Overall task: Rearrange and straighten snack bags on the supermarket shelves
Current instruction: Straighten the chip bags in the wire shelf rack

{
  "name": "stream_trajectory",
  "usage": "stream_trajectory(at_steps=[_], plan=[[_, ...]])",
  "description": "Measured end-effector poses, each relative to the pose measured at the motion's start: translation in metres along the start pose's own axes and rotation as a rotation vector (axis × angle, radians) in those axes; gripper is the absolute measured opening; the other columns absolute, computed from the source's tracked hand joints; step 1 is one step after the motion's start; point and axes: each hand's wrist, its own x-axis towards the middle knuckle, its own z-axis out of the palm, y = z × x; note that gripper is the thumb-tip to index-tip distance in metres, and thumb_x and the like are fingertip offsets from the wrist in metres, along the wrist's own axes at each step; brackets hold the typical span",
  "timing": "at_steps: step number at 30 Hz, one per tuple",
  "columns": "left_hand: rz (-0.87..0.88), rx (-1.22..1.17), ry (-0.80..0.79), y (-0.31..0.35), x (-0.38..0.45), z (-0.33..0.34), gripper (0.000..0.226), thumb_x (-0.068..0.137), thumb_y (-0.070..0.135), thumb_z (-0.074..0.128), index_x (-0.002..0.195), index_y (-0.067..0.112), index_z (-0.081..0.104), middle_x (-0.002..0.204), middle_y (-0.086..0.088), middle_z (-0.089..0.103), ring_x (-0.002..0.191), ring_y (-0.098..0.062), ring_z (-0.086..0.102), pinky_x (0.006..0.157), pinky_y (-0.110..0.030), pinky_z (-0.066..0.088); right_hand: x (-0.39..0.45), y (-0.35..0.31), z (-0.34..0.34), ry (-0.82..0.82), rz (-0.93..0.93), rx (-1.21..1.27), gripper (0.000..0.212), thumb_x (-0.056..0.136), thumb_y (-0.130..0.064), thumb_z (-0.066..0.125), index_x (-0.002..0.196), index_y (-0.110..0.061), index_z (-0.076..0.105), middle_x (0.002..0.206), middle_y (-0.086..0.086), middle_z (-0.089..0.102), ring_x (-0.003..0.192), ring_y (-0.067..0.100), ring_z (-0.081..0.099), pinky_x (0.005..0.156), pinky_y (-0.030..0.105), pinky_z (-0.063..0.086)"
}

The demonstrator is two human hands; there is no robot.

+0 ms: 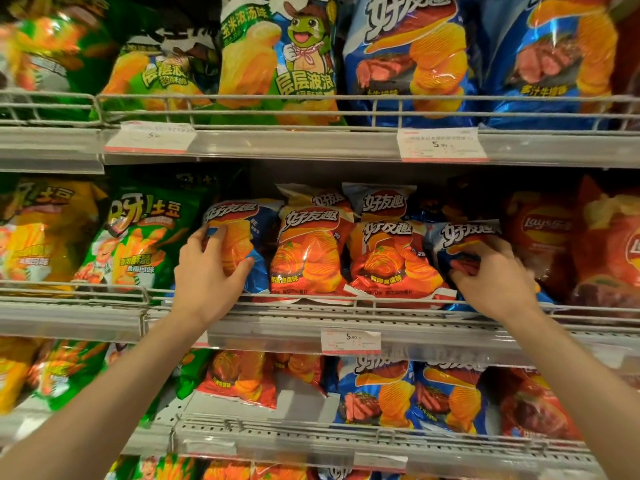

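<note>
On the middle shelf (311, 315), the left hand (204, 271) grips a blue chip bag (239, 237) and the right hand (495, 275) pinches another blue bag (464, 237), flanking two red bags (349, 258) at the front rail, probably to square the row.

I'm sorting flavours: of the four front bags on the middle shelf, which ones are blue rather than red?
The two outer ones: the blue bag gripped by the left hand and the blue bag under the right hand. Both red bags sit between.
</note>
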Motion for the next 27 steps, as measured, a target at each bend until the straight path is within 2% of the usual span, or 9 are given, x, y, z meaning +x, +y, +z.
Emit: stream_trajectory(at_steps=[4,7,10,12,16,19,22,24,27], plan=[[0.054,-0.076,0.082,0.003,-0.002,0.001,0.077,0.093,0.043,0.069,0.156,0.011,0.037,0.159,-0.015,0.032,0.147,-0.031,0.029,0.117,-0.048,0.031,-0.001,-0.003,0.0,0.03,-0.002,0.027,0.042,0.092,-0.038,0.068,0.131,-0.023,0.066,0.155,0.013,0.043,0.14,0.042,0.038,0.113,0.054,0.033],[0.099,-0.108,0.116,0.009,-0.002,-0.001,0.078,0.091,0.046,0.071,0.155,0.013,0.04,0.157,-0.012,0.036,0.144,-0.028,0.033,0.115,-0.045,0.034,-0.005,-0.007,-0.001,0.135,-0.042,0.111,0.036,0.093,-0.037,0.068,0.124,-0.02,0.071,0.154,0.014,0.046,0.144,0.038,0.035,0.114,0.055,0.029],[0.149,-0.133,0.139,0.015,-0.005,-0.001,0.076,0.09,0.046,0.072,0.153,0.014,0.044,0.155,-0.01,0.039,0.143,-0.026,0.035,0.115,-0.043,0.035,-0.01,-0.022,-0.004,0.265,-0.172,0.235,0.029,0.093,-0.032,0.067,0.115,-0.014,0.074,0.137,0.014,0.059,0.129,0.036,0.048,0.106,0.051,0.04],[0.183,-0.159,0.157,0.022,-0.007,-0.002,0.075,0.089,0.046,0.073,0.152,0.015,0.046,0.154,-0.008,0.04,0.142,-0.023,0.036,0.115,-0.042,0.036,-0.014,-0.039,-0.009,0.278,-0.269,0.313,0.02,0.094,-0.031,0.067,0.105,-0.016,0.076,0.118,0.007,0.065,0.111,0.027,0.056,0.095,0.042,0.047],[0.256,-0.18,0.185,0.037,-0.011,-0.006,0.073,0.089,0.05,0.072,0.149,0.014,0.05,0.152,-0.004,0.044,0.14,-0.021,0.038,0.114,-0.046,0.039,-0.02,-0.072,-0.012,0.07,-0.321,0.456,0.014,0.097,-0.037,0.063,0.1,-0.028,0.072,0.098,-0.012,0.068,0.088,0.002,0.062,0.07,0.018,0.044],[0.312,-0.214,0.209,0.05,-0.014,-0.009,0.071,0.088,0.046,0.075,0.148,0.014,0.051,0.15,-0.004,0.045,0.139,-0.021,0.04,0.113,-0.048,0.041,-0.023,-0.089,-0.012,-0.096,-0.269,0.621,0.026,0.098,-0.051,0.058,0.112,-0.033,0.07,0.1,-0.023,0.068,0.091,-0.009,0.061,0.071,0.006,0.042],[0.337,-0.262,0.193,0.066,-0.022,-0.009,0.072,0.088,0.049,0.074,0.148,0.017,0.051,0.15,-0.002,0.044,0.139,-0.018,0.04,0.111,-0.046,0.044,-0.026,-0.111,-0.009,-0.366,-0.198,0.868,0.047,0.097,-0.058,0.055,0.132,-0.027,0.063,0.115,-0.016,0.069,0.102,0.001,0.068,0.092,0.024,0.055],[0.378,-0.256,0.144,0.08,-0.03,-0.006,0.075,0.086,0.055,0.071,0.148,0.018,0.051,0.15,-0.001,0.044,0.138,-0.015,0.04,0.113,-0.038,0.041,-0.026,-0.12,-0.006,-0.504,-0.118,1.028,0.053,0.096,-0.058,0.057,0.135,-0.023,0.061,0.123,-0.006,0.07,0.105,0.011,0.071,0.096,0.033,0.058],[0.445,-0.275,0.013,0.097,-0.038,-0.002,0.075,0.086,0.063,0.067,0.147,0.019,0.054,0.15,0.004,0.046,0.138,-0.01,0.041,0.114,-0.029,0.036,-0.023,-0.117,-0.002,-0.556,-0.056,1.126,0.057,0.09,-0.062,0.064,0.131,-0.023,0.063,0.124,-0.003,0.073,0.111,0.018,0.071,0.099,0.041,0.056]])
